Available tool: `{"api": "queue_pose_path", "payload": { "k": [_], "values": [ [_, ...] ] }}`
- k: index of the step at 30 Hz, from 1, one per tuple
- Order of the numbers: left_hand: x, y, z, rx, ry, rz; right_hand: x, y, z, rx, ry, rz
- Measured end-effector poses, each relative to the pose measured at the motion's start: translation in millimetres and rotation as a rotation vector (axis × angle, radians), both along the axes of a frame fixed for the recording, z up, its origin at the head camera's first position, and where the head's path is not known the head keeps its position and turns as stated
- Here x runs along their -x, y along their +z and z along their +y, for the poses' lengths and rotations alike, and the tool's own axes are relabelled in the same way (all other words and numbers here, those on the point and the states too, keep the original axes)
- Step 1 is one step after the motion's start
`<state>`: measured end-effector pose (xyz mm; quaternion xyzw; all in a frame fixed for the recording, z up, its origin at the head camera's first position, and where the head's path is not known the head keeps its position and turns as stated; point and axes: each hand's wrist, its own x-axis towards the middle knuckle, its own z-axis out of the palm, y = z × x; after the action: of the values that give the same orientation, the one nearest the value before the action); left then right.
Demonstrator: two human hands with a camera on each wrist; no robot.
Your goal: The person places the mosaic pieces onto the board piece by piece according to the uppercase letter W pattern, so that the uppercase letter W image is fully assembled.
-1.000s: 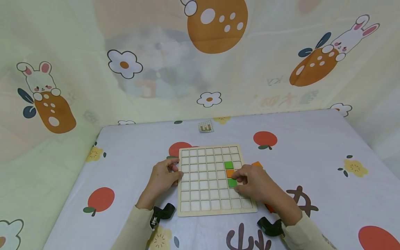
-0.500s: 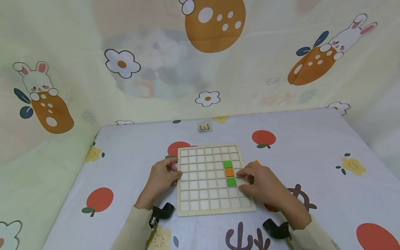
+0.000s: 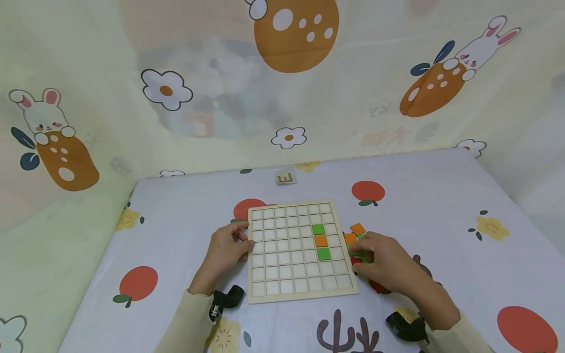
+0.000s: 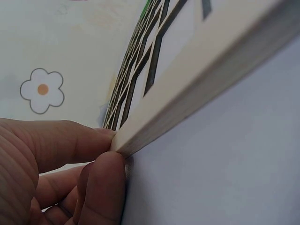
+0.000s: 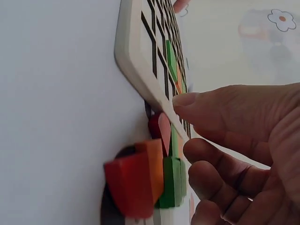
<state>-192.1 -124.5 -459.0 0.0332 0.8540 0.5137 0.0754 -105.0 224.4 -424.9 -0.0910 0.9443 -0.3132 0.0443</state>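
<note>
A pale wooden grid board (image 3: 304,296) lies on the table. Two green square tiles (image 3: 324,253) sit in one column with an orange tile (image 3: 321,240) between them. My left hand (image 3: 226,250) holds the board's left edge with thumb and fingers, seen close in the left wrist view. Past the right edge, my right hand (image 3: 388,262) hovers at a pile of loose orange, green and red tiles (image 3: 357,228), partly hiding it. In the right wrist view its thumb and forefinger are apart, nothing between them, and red pieces (image 5: 131,185) stand below.
A small checked card or packet (image 3: 285,176) lies behind the board. The patterned tablecloth (image 3: 185,206) meets a printed curtain (image 3: 212,113) at the back. Black wrist cameras (image 3: 406,327) sit low beside both forearms.
My right hand has drawn back rightward from the board to the loose tiles, uncovering the right-hand columns. My left hand stays at the board's edge. The head view has shifted slightly.
</note>
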Motion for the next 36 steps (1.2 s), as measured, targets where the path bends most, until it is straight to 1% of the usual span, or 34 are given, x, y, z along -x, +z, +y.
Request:
{"api": "queue_pose_path", "payload": {
  "k": [7, 11, 14, 19, 26, 32, 36],
  "values": [
    [-0.4, 0.3, -1.4, -0.005, -0.006, 0.012, -1.5, -0.7, 3.7, -0.042, -0.020, -0.060],
    [-0.2, -0.6, -1.7, -0.003, -0.009, 0.014, -1.6, -2.3, 2.4, -0.086, -0.025, -0.068],
    [-0.4, -1.3, -1.5, -0.006, -0.012, 0.013, -1.4, -3.8, 2.2, -0.092, -0.027, -0.067],
    [-0.8, -1.9, -1.6, -0.010, -0.012, 0.013, -1.2, -4.6, 1.7, -0.067, -0.042, -0.069],
    [-0.9, -2.6, -1.8, -0.025, -0.010, 0.000, -2.1, -3.6, -2.0, -0.009, -0.120, -0.109],
    [-0.9, -1.3, -2.4, -0.024, -0.006, -0.005, -3.1, -1.8, -6.1, 0.008, -0.128, -0.089],
    [-0.6, -1.1, -2.2, -0.017, -0.008, -0.004, -3.7, -0.6, -6.7, 0.018, -0.124, -0.053]
  ]
}}
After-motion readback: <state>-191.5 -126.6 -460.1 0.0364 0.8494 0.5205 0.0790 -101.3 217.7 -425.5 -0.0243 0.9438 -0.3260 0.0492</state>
